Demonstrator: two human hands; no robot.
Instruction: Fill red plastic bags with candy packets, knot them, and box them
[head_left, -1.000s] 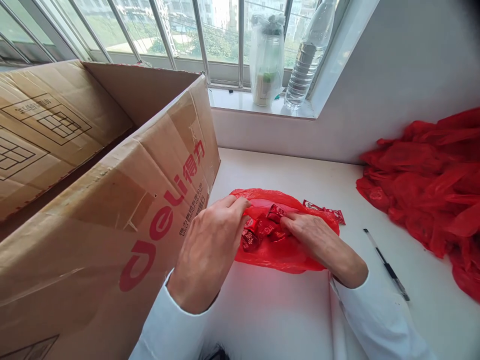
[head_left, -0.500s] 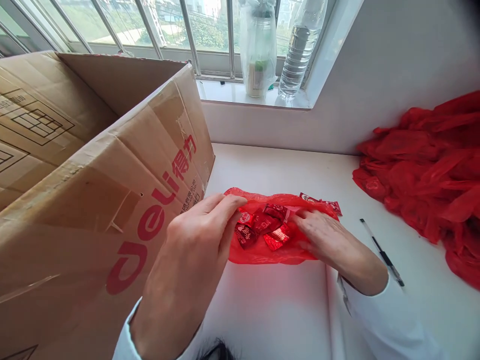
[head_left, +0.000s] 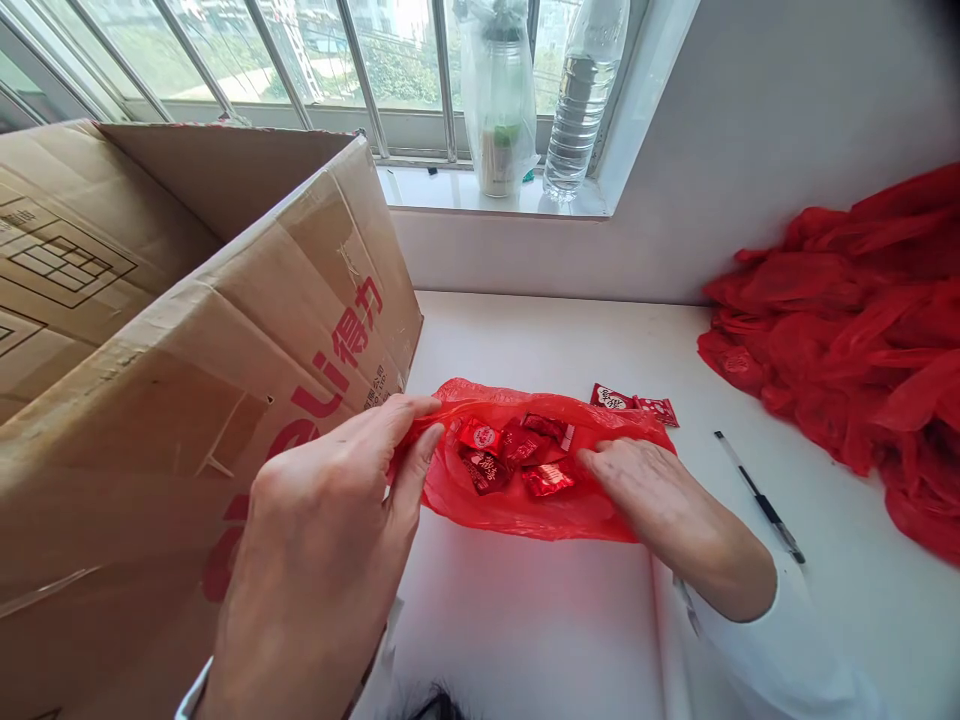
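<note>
A thin red plastic bag (head_left: pixel 517 515) lies with its mouth spread on the white table. Inside it are several shiny red-wrapped candies (head_left: pixel 517 445). My left hand (head_left: pixel 337 490) pinches the bag's left edge between thumb and fingers. From the right, my right hand (head_left: pixel 637 475) reaches into the bag, its fingers stretched toward the candies; their undersides are hidden and I see nothing held in them. Two more red candy packets (head_left: pixel 634 402) rest on the table just behind the bag's right end.
A large open cardboard box (head_left: pixel 247 390) stands close on the left. A black-and-clear pen (head_left: pixel 759 495) lies to the right. Crumpled red bags (head_left: pixel 847 330) are heaped at the far right. A bagged jar (head_left: pixel 501 120) and a water bottle (head_left: pixel 581 110) stand on the windowsill.
My left hand has moved left, drawing the bag's edge with it, so the mouth is stretched wider. My right hand remains in the bag, slightly lower. The view has shifted a little.
</note>
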